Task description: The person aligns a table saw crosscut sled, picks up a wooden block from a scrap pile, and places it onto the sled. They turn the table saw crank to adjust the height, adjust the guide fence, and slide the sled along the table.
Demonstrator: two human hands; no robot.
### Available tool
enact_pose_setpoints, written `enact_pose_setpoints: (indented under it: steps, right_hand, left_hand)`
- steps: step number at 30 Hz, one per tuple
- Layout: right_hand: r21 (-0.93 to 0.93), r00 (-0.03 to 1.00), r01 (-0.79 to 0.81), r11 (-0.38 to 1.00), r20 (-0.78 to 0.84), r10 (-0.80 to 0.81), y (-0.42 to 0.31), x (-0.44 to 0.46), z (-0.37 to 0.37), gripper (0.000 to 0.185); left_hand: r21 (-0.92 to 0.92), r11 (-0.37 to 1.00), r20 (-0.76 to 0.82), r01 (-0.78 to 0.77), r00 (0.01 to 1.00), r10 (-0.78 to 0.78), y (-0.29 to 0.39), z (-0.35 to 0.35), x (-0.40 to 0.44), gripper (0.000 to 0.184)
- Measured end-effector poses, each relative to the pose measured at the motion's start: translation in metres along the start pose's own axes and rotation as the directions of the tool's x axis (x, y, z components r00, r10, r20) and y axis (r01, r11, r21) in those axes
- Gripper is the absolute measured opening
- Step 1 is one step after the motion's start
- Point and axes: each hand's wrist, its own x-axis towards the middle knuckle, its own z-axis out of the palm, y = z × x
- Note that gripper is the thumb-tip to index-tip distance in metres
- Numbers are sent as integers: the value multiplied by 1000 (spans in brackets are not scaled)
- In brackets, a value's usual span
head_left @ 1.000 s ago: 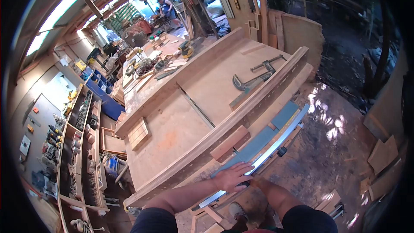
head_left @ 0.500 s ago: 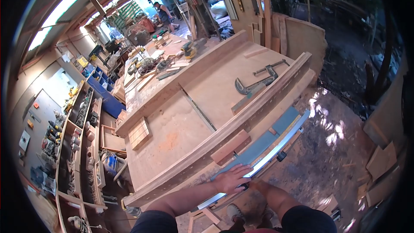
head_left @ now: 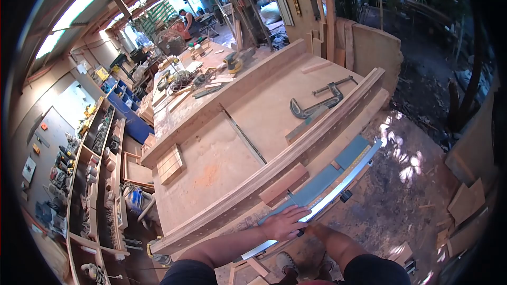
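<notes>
A long silvery straightedge (head_left: 330,195) lies along the outer edge of a grey-painted board (head_left: 317,186). My left hand (head_left: 285,222) rests on the straightedge and board, palm down with fingers stretched out. Just beyond its fingertips, my right hand (head_left: 312,230) is low at the straightedge's outer side, by a black knob (head_left: 301,231). Its fingers are mostly hidden, so their grip does not show. Farther along, a second black knob (head_left: 346,196) sticks out from the straightedge. A reddish wood block (head_left: 284,183) lies beside the grey board.
A long timber beam (head_left: 274,161) edges the wide bench panel (head_left: 227,148). On the panel lie a G-clamp (head_left: 317,101) and a small slatted wood piece (head_left: 171,164). Tool shelves (head_left: 100,179) stand at left. A person (head_left: 190,22) is in the far background.
The view has shifted slightly. My hands stay at the same place on the straightedge. The person in the background has changed posture.
</notes>
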Motion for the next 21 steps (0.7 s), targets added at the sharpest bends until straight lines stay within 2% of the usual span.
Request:
enact_pose_setpoints:
  steps: [11,14,21]
  right_hand:
    - [2,1000,1,1000,16,-1,-7,-1,-29,30]
    - [9,1000,0,1000,27,0,-6,-2,-28,30]
    - [26,999,-5,1000,40,3,-10,-7,-34,30]
  left_hand:
    - [-33,999,18,21,1000,-20,-4,3,-2,33]
    - [4,1000,-36,6,999,-6,0,0,0,34]
    - [-17,1000,-29,11,1000,-12,1,-2,3,35]
